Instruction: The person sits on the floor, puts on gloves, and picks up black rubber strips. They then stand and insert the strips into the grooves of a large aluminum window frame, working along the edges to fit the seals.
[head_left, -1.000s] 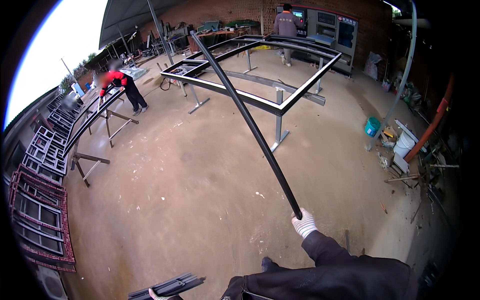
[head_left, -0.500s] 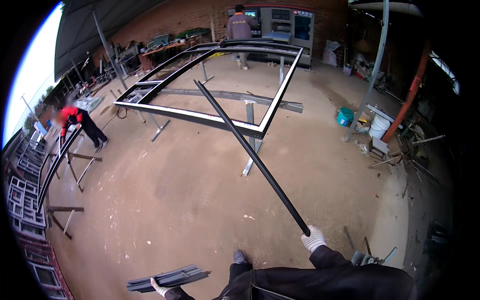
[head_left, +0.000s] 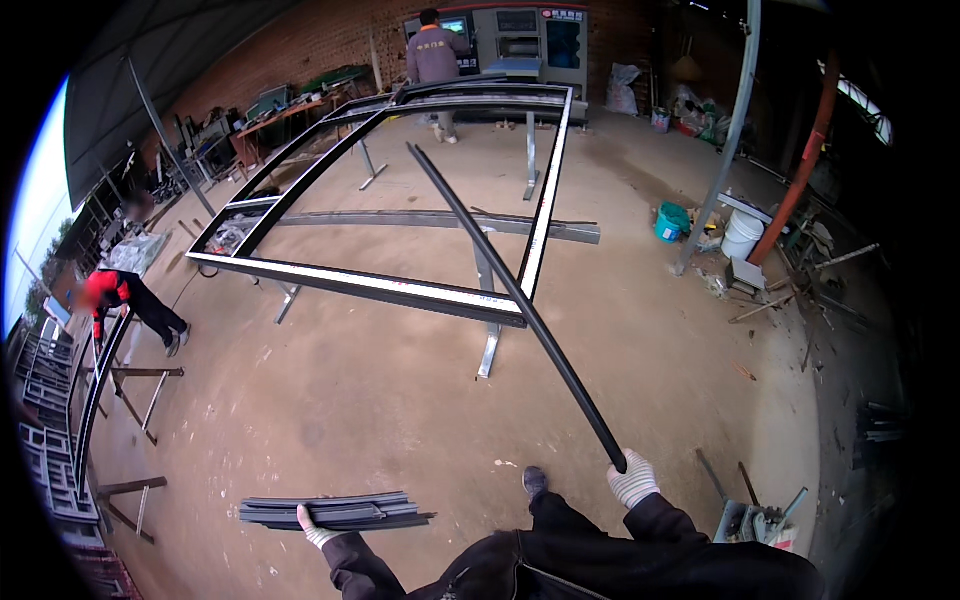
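My right hand [head_left: 634,482], in a striped glove, is closed round the lower end of a long black bar [head_left: 520,300]. The bar slants up and to the left, and its far end overlaps the large black-and-white frame [head_left: 370,283] in view; whether they touch I cannot tell. My left hand [head_left: 318,530], gloved too, grips a bundle of dark grey flat strips [head_left: 375,510] low on the left. Its thumb lies over the strips, while the other fingers are hidden beneath. Metal stands [head_left: 489,350] hold the frame above the floor.
A person in red and black [head_left: 135,300] bends over a curved black piece [head_left: 95,405] at the left. Another person [head_left: 436,60] stands by a grey machine [head_left: 520,45] at the back. A post [head_left: 735,130], teal bucket [head_left: 670,222] and white bucket [head_left: 741,235] stand right.
I have stepped closer to the frame, which appears larger and lower. My left hand with the strips has risen in view. The bar's far end now overlaps the frame's interior further in.
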